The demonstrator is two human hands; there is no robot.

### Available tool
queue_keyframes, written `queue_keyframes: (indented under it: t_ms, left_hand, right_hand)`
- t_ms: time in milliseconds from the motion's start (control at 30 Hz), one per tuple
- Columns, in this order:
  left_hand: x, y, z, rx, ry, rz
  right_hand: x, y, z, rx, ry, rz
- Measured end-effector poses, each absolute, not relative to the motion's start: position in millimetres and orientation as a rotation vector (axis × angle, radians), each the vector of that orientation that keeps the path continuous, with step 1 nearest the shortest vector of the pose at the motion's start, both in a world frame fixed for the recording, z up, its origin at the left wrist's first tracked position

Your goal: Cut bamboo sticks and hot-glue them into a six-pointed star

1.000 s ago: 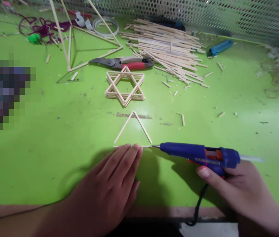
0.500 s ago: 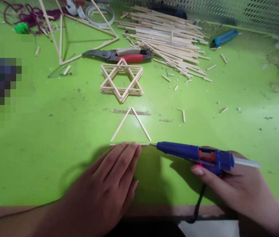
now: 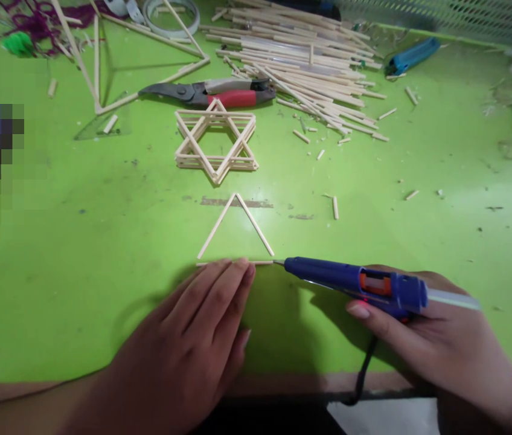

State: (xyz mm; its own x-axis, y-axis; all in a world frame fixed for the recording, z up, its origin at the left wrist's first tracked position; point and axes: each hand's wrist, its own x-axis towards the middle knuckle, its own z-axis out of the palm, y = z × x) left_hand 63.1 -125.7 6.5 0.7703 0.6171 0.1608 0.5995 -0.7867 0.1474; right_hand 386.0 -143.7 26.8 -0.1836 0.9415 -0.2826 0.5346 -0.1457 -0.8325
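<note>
Glue gun (image 3: 351, 281) in right hand (image 3: 446, 338), nozzle (image 3: 279, 262) still beside wooden stick (image 3: 260, 263)

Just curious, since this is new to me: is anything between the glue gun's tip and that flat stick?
Nothing visible: the blue glue gun's tip in the right hand sits just off the end of the flat wooden stick, with only green table between.

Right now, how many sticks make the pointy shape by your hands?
3. The left slanted stick and right slanted stick meet at the top. The bottom stick lies flat, partly covered by the left hand, near the glue gun's nozzle.
</note>
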Motion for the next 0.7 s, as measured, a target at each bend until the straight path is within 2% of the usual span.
queue_keyframes:
  t_ms: [167,400,500,600,700]
  left_hand:
    - [62,-126,6,2.855,0.993,0.294]
    - [62,-125,5,2.858,0.992,0.314]
    - [62,-126,4,2.871,1.012,0.292]
    - [61,-126,4,2.869,1.020,0.268]
    - [61,-125,4,2.867,1.011,0.256]
  right_hand:
    - [385,-139,32,-1.621,-1.761,1.218]
    - [387,-147,31,-1.825,-1.535,0.816]
    - [384,-148,29,-1.978,-1.267,0.835]
    - [386,-137,27,-1.926,-1.108,0.924]
    - [395,-123,23,-2.020,-1.205,0.729]
